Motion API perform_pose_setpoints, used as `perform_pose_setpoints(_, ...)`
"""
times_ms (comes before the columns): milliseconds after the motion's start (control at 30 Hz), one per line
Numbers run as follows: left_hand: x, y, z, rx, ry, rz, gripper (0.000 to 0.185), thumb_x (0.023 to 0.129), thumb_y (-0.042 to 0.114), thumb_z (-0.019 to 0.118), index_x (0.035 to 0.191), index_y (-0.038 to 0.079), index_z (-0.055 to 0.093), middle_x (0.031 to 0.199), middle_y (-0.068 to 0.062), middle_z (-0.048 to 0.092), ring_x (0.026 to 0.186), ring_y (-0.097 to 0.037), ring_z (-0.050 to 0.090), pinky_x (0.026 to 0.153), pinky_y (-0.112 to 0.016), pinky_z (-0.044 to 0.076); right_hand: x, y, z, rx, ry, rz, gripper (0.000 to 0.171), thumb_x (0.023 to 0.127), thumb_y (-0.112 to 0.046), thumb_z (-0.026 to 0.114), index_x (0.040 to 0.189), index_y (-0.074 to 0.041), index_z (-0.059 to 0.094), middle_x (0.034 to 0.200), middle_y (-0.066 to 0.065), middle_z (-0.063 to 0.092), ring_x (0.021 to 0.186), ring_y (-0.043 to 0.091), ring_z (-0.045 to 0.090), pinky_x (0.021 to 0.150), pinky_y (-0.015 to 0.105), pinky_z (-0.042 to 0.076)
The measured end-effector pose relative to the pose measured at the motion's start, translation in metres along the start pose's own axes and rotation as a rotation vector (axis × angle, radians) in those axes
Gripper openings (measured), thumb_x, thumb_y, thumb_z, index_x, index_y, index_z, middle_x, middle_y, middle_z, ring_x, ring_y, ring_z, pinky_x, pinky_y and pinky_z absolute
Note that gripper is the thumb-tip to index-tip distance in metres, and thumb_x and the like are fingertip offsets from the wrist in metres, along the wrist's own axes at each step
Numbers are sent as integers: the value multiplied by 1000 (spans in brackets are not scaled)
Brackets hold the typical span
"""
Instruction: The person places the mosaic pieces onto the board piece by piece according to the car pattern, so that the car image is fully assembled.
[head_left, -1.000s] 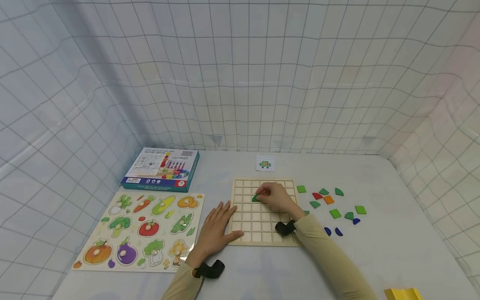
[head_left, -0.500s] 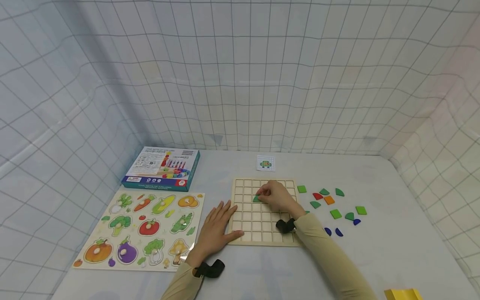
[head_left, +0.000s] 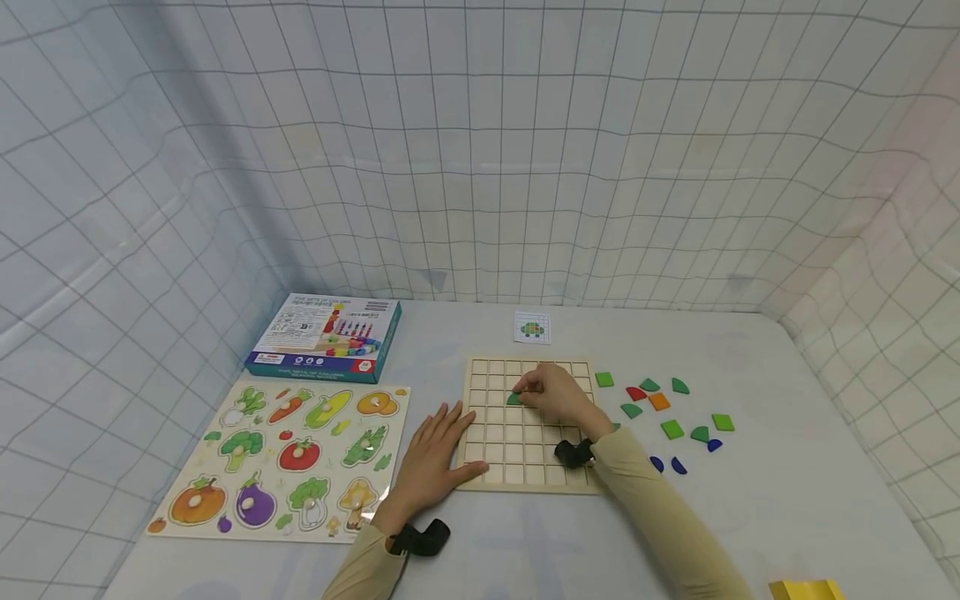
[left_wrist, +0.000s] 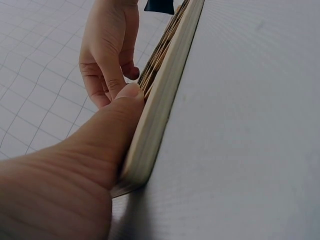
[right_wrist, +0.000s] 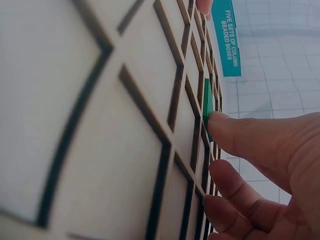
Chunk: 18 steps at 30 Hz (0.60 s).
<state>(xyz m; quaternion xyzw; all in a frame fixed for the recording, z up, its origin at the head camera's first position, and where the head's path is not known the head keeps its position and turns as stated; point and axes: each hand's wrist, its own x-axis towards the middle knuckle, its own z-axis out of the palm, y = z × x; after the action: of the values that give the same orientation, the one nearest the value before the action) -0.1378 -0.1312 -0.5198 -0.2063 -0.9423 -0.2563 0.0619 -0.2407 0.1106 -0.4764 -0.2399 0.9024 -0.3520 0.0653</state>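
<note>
A wooden grid board (head_left: 504,457) lies flat on the table. My right hand (head_left: 558,395) is over its upper middle, thumb and fingertips pinching a green quarter-circle tile (head_left: 513,400). In the right wrist view that green tile (right_wrist: 207,97) sits at one of the grid's cells, with the thumb against it. My left hand (head_left: 433,464) rests with spread fingers on the board's left edge. The left wrist view has the left thumb (left_wrist: 112,125) lying along the board's rim (left_wrist: 160,100). The palm of the right hand covers several cells.
Right of the board lie loose tiles: green squares (head_left: 672,429), green quarter circles, an orange square (head_left: 659,402), a red piece (head_left: 636,393) and blue half circles (head_left: 678,466). A picture card (head_left: 532,327) lies behind. Leftward are a vegetable puzzle (head_left: 281,462) and a box (head_left: 322,337).
Both hands keep almost the same places. The right hand stays at the same cell with the green tile; the whole view shifts very slightly.
</note>
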Motion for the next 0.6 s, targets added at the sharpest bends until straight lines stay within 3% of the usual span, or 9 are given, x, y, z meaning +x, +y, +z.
perform_pose_setpoints(167, 0, 0, -1, 7, 0, -4, 80, 82, 57, 64, 145, 12, 40, 151, -10, 30, 142, -28, 16, 113, -46, 11, -5, 2, -1, -25, -5, -77, 17, 88, -6, 65, 102, -9, 74, 86, -4, 61, 72, 13, 47, 63, 29, 42)
perform_pose_setpoints(300, 1, 0, 0, 9, 0, -8, 81, 82, 57, 63, 145, 12, 41, 151, -10, 30, 142, -29, 16, 113, -46, 12, -9, 6, -1, -17, -5, -120, 22, 87, -8, 67, 108, -6, 71, 94, 0, 63, 81, 15, 51, 72, 32, 45)
perform_pose_setpoints(433, 0, 0, 0, 6, 9, 0, 80, 82, 57, 63, 145, 12, 41, 151, -11, 31, 141, -30, 17, 113, -47, 12, -16, 16, -4, 20, 32, -126, 24, 89, -14, 68, 112, -7, 69, 97, 0, 64, 87, 15, 56, 77, 32, 48)
perform_pose_setpoints(600, 0, 0, 2, 10, 42, 27, 80, 82, 57, 64, 143, 11, 43, 149, -13, 34, 140, -33, 21, 111, -49, 15, -29, 28, -20, 81, 112, -106, 20, 93, -14, 64, 110, -5, 69, 97, 0, 65, 83, 14, 59, 70, 31, 51)
